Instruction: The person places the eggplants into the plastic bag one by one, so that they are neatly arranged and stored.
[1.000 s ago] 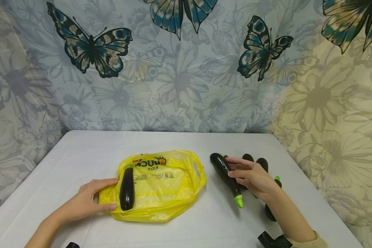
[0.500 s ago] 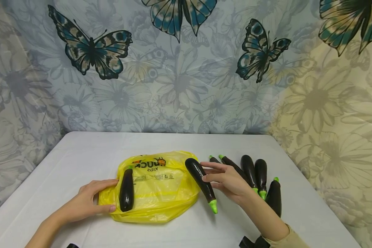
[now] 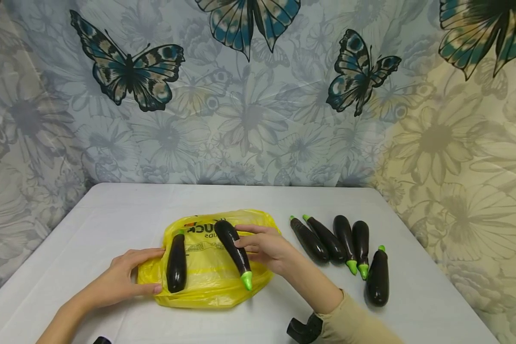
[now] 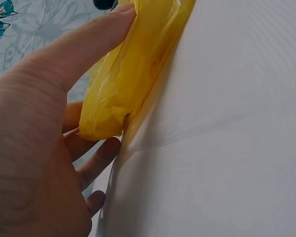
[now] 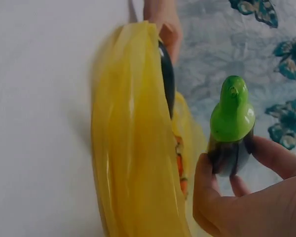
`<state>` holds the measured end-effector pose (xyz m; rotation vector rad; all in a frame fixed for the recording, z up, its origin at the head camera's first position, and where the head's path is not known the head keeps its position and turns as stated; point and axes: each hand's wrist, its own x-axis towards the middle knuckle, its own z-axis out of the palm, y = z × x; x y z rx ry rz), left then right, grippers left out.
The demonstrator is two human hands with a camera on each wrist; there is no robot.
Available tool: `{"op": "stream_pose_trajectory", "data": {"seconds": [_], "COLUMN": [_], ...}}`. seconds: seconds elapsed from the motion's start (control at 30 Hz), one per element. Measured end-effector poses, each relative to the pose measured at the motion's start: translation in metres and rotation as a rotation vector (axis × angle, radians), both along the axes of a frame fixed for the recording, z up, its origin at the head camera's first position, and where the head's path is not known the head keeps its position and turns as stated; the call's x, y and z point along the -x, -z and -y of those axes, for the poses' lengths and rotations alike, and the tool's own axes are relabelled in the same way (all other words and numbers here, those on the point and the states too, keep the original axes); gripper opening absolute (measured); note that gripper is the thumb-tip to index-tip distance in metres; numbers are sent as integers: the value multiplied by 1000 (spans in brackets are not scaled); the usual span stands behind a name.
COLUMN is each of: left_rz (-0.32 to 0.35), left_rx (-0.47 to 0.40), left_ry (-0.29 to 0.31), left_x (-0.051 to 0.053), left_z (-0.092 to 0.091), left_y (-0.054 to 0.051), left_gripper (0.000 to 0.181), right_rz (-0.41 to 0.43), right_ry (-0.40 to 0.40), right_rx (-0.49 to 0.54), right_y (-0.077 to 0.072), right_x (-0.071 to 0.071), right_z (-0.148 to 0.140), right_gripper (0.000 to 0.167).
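My right hand (image 3: pixel 264 246) grips a dark, glossy eggplant (image 3: pixel 231 246) with a bright green stem. The eggplant is tilted over the yellow plastic bag (image 3: pixel 206 286), stem toward the near side. In the right wrist view its green stem end (image 5: pixel 232 116) shows between thumb and fingers, apart from the bag. Another eggplant (image 3: pixel 176 265) lies at the bag's left end, near my left hand (image 3: pixel 122 277). That left hand holds the bag's left edge between thumb and fingers; the left wrist view shows the yellow plastic (image 4: pixel 133 74) between them.
On the right of the white table (image 3: pixel 124 210) lie several more eggplants (image 3: pixel 324 239) in a loose row, one (image 3: pixel 378 279) nearer the front. A black object (image 3: pixel 305 329) is at the right sleeve. Behind the table hangs a butterfly-patterned cloth (image 3: pixel 249 119).
My right hand has carried its eggplant leftward, from beside the other eggplants to over the yellow bag. The left hand and the eggplant at the bag's left end have stayed in place.
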<state>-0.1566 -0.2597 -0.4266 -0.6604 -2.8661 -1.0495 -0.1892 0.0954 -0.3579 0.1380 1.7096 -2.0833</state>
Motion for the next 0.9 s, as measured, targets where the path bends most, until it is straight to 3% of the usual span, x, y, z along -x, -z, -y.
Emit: {"op": "stream_pose_trajectory", "data": {"seconds": [0.33, 0.73, 0.9], "left_rz": [15, -45, -27], "left_rx": [-33, -37, -44], "left_ry": [-3, 17, 10], "left_x": [-1, 1, 2], "left_z": [-2, -2, -2], "left_y": [-1, 1, 3], "left_gripper": [76, 74, 75], "right_rz": [56, 28, 5], "right_ry": [24, 88, 83], "right_rx": [73, -24, -37], "right_y": [11, 28, 31], "right_x": [6, 9, 8], "right_z": [28, 58, 69], "right_gripper": [51, 49, 50]}}
